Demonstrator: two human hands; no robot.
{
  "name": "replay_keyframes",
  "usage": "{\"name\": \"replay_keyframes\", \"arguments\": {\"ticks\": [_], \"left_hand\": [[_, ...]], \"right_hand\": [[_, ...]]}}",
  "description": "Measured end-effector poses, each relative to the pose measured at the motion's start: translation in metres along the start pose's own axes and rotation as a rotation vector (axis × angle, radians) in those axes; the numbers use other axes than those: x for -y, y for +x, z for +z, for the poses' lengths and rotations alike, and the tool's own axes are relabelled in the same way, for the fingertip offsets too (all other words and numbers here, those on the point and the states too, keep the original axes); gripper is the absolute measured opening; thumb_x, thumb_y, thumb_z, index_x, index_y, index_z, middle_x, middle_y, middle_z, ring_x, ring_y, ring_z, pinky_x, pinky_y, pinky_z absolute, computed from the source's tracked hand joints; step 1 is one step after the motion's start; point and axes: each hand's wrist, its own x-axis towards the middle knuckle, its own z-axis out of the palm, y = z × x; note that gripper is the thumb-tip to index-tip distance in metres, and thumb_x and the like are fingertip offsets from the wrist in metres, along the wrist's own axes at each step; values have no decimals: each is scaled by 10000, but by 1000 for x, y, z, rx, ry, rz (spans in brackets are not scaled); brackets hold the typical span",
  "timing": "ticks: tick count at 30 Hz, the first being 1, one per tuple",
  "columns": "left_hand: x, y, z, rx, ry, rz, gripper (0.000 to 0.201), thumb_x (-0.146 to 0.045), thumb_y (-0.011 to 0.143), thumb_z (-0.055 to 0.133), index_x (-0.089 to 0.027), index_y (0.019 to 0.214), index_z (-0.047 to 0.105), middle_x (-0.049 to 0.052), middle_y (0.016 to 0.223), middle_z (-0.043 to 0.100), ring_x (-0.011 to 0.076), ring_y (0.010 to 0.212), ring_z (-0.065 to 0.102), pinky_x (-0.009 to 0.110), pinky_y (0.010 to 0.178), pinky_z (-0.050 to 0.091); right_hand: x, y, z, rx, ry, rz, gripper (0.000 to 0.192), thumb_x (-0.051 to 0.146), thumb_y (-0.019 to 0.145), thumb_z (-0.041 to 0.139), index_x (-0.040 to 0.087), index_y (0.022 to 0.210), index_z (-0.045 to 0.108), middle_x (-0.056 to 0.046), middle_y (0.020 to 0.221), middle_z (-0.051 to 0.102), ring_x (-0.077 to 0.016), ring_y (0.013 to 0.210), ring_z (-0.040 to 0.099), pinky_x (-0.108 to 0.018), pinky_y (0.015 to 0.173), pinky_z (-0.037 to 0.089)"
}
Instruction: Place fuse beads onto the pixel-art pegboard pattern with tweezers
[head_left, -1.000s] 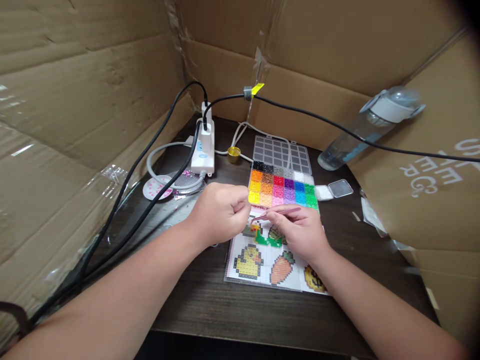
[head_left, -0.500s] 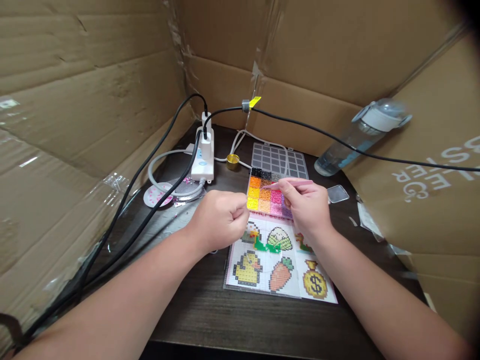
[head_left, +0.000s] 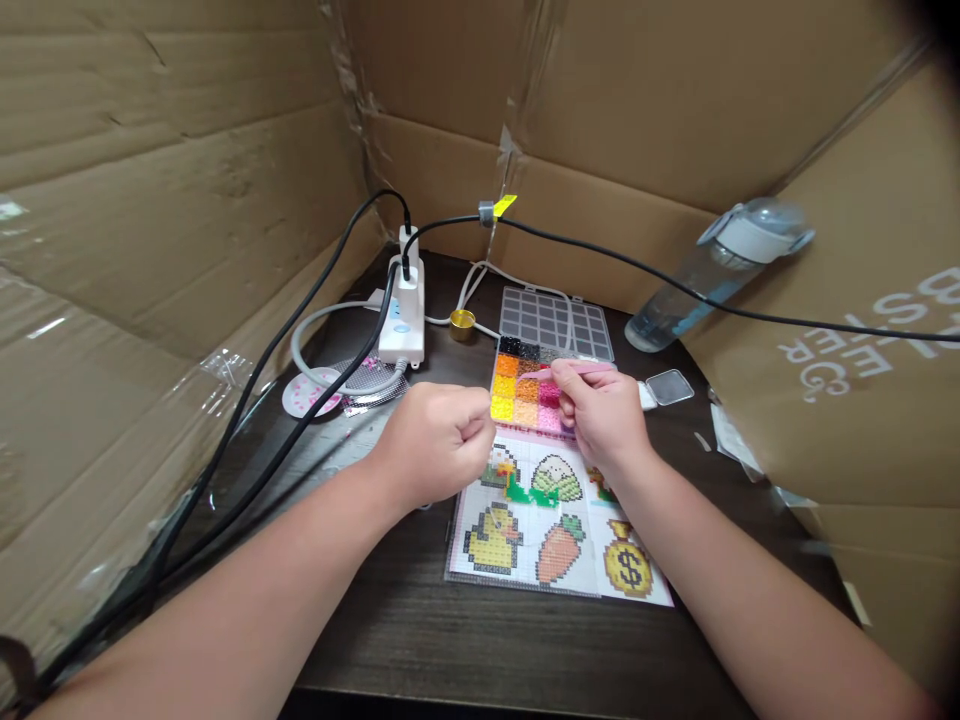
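Head view: right grip (head_left: 600, 410) pinches pink tweezers (head_left: 559, 369) over bead-filled tray (head_left: 517, 395); left grip (head_left: 439, 440) fisted.

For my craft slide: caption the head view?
Right hand holds pink tweezers over the bead box; left hand fisted.

Lighting even, soft, warm, moderately bright; source seems overhead, no hard shadows. Faint soft shadow under the forearms on the dark table (head_left: 480, 640). Glare streaks on plastic tape over the left cardboard wall (head_left: 150, 200), small highlights on the water bottle (head_left: 712, 275) far right. Wide-angle bending at edges, dark vignette in the top right corner. Centre sharp; near forearms and right box lettering slightly soft.
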Motion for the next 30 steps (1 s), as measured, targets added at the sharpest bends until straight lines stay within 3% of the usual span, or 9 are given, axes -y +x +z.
{"name": "replay_keyframes", "arguments": {"ticks": [4,30], "left_hand": [[0,0,-1,10,22,-10,342,3,653,488,-168,541,214,-77,503,190,42,459,192,223,455,169],[-1,0,0,18,18,-1,348,2,649,504,-167,540,220,-79,500,188,44,462,180,223,449,162]], "right_hand": [[-4,1,3,-38,104,93,322,461,755,700,142,791,725,50,446,464,-57,362,348,-222,336,309],[-5,5,3,-63,140,167,277,414,727,726,139,738,692,54,439,489,-69,361,441,-220,356,385]]}}
